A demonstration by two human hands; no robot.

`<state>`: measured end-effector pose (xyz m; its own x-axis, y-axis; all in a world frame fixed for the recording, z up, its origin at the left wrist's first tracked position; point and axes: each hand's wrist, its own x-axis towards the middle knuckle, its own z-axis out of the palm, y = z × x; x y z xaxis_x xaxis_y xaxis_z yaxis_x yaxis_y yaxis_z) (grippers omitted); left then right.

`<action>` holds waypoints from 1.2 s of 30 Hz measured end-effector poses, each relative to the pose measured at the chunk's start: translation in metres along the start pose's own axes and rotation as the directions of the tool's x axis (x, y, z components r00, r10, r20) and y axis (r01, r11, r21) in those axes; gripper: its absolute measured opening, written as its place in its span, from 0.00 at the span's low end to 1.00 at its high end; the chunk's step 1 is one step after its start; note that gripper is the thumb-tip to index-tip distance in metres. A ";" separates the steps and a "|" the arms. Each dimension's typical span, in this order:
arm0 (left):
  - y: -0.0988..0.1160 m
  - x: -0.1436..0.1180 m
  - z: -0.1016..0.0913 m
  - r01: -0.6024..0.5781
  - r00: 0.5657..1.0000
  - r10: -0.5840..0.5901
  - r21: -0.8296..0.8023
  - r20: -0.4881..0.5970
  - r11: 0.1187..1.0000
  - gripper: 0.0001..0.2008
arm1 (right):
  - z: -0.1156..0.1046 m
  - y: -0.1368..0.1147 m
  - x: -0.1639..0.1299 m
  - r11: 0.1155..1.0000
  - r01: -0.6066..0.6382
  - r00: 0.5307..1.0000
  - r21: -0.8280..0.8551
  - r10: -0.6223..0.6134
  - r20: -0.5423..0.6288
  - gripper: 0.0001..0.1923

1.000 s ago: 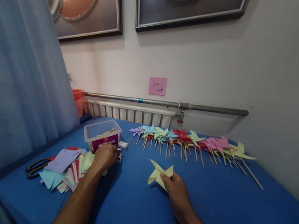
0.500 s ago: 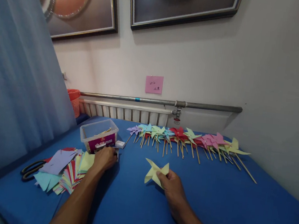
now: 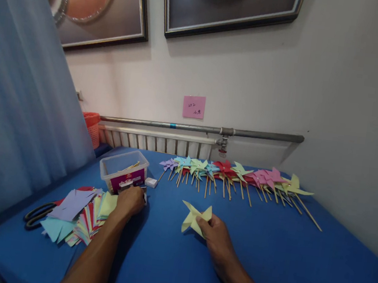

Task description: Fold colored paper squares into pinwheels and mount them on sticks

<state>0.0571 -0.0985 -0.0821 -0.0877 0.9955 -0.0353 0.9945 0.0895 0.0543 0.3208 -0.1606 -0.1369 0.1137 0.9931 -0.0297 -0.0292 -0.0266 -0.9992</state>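
My right hand (image 3: 217,236) pinches a folded pale yellow paper pinwheel head (image 3: 193,216) just above the blue table (image 3: 281,258). My left hand (image 3: 130,201) rests on the table with its fingers curled over a small box of pins (image 3: 126,183), right in front of a clear plastic tub (image 3: 123,172) that holds a few wooden sticks. What the left fingers hold is hidden. A small white box (image 3: 151,182) lies beside the tub.
A row of finished paper pinwheels on sticks (image 3: 236,175) lies along the far side. A fanned pile of coloured cut paper (image 3: 78,213) and black scissors (image 3: 33,215) lie at the left. A blue curtain (image 3: 16,92) hangs at left; radiator (image 3: 154,143) and pipe run behind.
Both hands stay nearly where they were; the view has shifted slightly to the right and down. The left hand's fingers have worked a little at the small box.
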 end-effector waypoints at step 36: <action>-0.002 -0.001 0.001 0.003 0.999 0.002 0.098 -0.053 0.995 0.18 | 0.002 0.002 0.001 0.999 -0.014 1.000 0.051 0.015 -0.017 0.18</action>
<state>0.0556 -0.0992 -0.0829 -0.0885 0.9959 0.0183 0.9951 0.0892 -0.0436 0.3184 -0.1599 -0.1393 0.1297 0.9905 -0.0455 -0.0819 -0.0350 -0.9960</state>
